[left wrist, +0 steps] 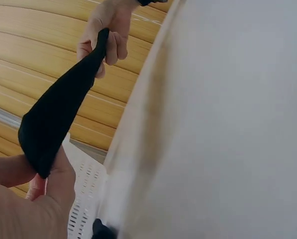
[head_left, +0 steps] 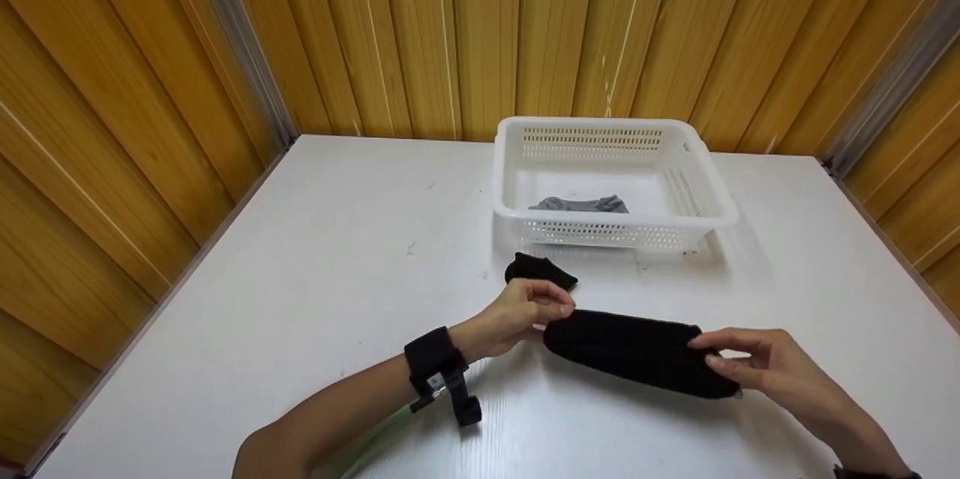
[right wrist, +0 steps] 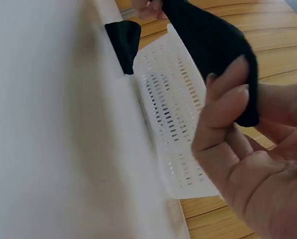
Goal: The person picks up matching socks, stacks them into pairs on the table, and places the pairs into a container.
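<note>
A black sock point(head_left: 637, 353) is stretched lengthwise between both hands, above the white table. My left hand point(head_left: 516, 317) pinches its left end between thumb and fingers. At the opposite end, my right hand point(head_left: 776, 365) grips the fabric with thumb and fingertips. In the left wrist view the sock point(left wrist: 61, 107) hangs flat and taut between the two hands. Just beyond my left hand, a second black sock point(head_left: 534, 267) lies crumpled on the table, partly covered by that hand in the head view.
A white plastic basket point(head_left: 615, 219) with slotted sides stands at the back of the table point(head_left: 360, 254), right of centre. Inside it lies a grey piece of fabric point(head_left: 581, 205), partly hidden by the front rim. Wood-panelled walls point(head_left: 480, 36) enclose the table's back and sides.
</note>
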`<action>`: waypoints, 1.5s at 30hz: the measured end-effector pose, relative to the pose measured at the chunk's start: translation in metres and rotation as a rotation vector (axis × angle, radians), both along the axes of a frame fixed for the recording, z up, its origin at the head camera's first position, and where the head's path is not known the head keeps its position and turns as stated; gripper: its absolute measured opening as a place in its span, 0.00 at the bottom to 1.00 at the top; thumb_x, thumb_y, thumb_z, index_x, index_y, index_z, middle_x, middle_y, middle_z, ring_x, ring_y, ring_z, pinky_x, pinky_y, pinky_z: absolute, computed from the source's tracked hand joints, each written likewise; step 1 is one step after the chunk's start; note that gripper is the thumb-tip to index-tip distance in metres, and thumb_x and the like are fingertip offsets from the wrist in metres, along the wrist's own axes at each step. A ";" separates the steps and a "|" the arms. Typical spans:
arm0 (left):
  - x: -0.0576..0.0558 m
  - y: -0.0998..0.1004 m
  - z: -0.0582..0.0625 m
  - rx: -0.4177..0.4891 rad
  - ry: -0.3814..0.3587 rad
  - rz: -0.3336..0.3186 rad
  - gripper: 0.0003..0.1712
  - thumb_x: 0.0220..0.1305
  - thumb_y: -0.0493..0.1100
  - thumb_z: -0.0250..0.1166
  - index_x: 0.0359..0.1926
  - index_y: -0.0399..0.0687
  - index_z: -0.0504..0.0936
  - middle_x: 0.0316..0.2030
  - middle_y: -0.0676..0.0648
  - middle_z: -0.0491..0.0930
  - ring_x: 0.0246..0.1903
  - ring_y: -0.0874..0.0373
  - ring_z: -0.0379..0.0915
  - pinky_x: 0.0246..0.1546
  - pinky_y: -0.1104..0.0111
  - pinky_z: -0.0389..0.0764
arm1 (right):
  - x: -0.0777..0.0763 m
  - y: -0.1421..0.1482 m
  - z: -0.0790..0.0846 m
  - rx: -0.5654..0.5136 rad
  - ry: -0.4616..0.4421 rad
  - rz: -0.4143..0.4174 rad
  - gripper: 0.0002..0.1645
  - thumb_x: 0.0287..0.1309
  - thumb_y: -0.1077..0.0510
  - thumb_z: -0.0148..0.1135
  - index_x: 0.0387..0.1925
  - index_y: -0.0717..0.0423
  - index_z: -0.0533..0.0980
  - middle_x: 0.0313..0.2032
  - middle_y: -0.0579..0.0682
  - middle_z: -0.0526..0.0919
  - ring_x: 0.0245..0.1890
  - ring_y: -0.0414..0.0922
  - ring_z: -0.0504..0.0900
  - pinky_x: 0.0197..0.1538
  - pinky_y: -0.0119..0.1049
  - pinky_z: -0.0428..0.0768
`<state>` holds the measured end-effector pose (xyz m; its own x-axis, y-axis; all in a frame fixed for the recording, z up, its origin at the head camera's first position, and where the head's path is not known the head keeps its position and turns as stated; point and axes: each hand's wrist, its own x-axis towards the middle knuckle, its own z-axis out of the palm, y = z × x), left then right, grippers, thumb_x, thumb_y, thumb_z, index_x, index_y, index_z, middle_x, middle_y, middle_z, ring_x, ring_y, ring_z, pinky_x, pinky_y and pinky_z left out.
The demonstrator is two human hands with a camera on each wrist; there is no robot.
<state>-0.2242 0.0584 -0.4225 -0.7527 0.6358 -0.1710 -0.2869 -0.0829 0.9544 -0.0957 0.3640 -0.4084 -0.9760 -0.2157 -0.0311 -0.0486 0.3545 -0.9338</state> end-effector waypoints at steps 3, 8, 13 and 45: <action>0.001 -0.006 -0.009 -0.104 0.078 -0.035 0.05 0.50 0.30 0.63 0.31 0.37 0.79 0.21 0.49 0.76 0.18 0.63 0.68 0.17 0.73 0.70 | -0.001 -0.003 -0.006 0.028 -0.027 0.120 0.19 0.58 0.61 0.55 0.50 0.64 0.71 0.52 0.63 0.70 0.32 0.44 0.79 0.29 0.35 0.77; 0.000 -0.010 -0.011 -0.184 0.184 -0.120 0.05 0.49 0.29 0.64 0.30 0.35 0.79 0.19 0.47 0.76 0.14 0.62 0.67 0.14 0.73 0.69 | -0.007 -0.009 -0.013 0.112 0.041 0.230 0.18 0.57 0.65 0.55 0.49 0.67 0.71 0.46 0.69 0.70 0.28 0.43 0.78 0.23 0.34 0.76; -0.002 -0.011 -0.006 -0.208 0.238 -0.166 0.05 0.50 0.28 0.64 0.31 0.34 0.79 0.20 0.44 0.78 0.13 0.58 0.69 0.15 0.70 0.73 | -0.007 -0.009 -0.014 0.216 0.075 0.231 0.17 0.54 0.66 0.57 0.48 0.64 0.72 0.46 0.63 0.73 0.33 0.43 0.76 0.29 0.33 0.75; -0.073 -0.016 0.024 -0.933 0.935 0.182 0.09 0.52 0.46 0.64 0.25 0.46 0.75 0.24 0.53 0.72 0.23 0.60 0.68 0.20 0.70 0.69 | -0.009 -0.042 0.011 0.449 0.360 -0.226 0.10 0.54 0.54 0.61 0.40 0.48 0.75 0.40 0.42 0.77 0.35 0.35 0.76 0.30 0.33 0.76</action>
<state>-0.2969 0.0421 -0.3987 -0.8859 0.4423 0.1398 0.4480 0.7376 0.5052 -0.1045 0.3222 -0.3977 -0.9621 -0.0448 0.2691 -0.2110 0.7475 -0.6299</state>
